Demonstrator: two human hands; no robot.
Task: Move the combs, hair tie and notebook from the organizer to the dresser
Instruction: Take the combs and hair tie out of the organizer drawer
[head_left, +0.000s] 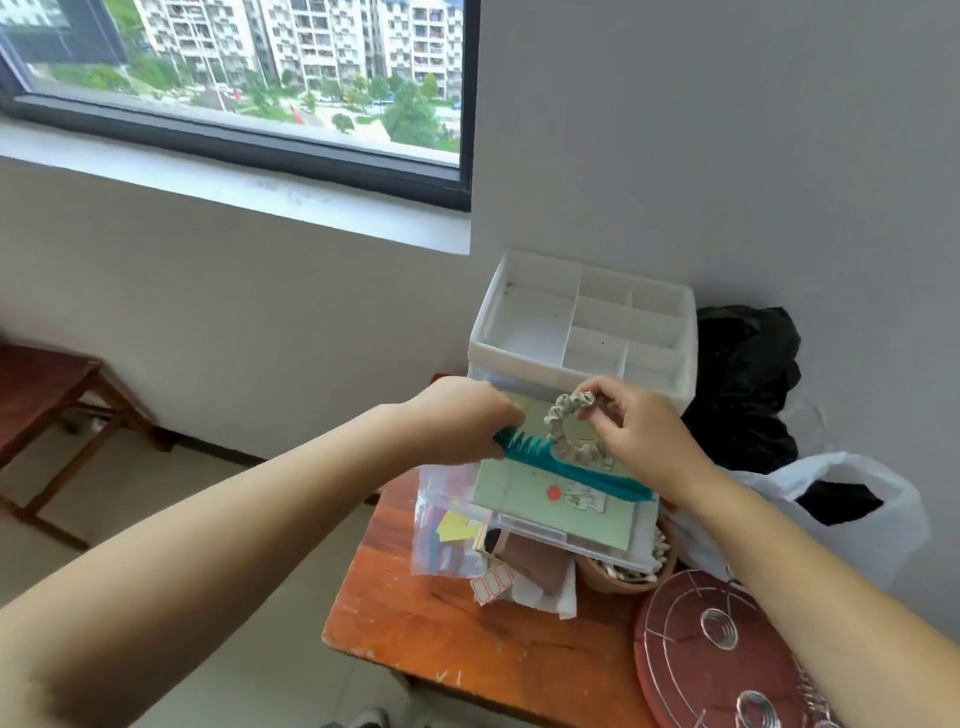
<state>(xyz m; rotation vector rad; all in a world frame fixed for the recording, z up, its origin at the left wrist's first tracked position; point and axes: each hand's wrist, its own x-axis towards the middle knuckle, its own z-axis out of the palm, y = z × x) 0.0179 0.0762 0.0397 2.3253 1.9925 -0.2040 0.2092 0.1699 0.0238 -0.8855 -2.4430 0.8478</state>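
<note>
A glossy orange-brown wooden worktop (447, 639), chipped pale along its near edge, is carrying the clutter in the corner of the room. On it a white plastic organizer (524, 317) is standing against the wall, boxy and matte, its open top tray split into rectangular compartments. Below the tray a clear plastic drawer (571, 540) is sticking out toward the camera. A flat, pale green notebook (535, 499) with small cartoon prints is lying on that drawer. Across the notebook a teal plastic comb (571, 467) is stretching diagonally, toothed at its left end and tapering into a smooth handle at the right.

The left hand (462, 415) is closing its grip over the toothed end of the comb, fingers curled down onto it. The right hand (639, 431) is pinching a ruffled beige fabric hair tie (566, 431), a crinkled ring held up just above the notebook and the comb, thumb and fingertips shut on its upper right edge.

At the right a round reddish disc (701, 649) is bearing thin wire hoops and coils, and a crumpled black plastic bag (743, 374) is slumping beside the organizer.
</note>
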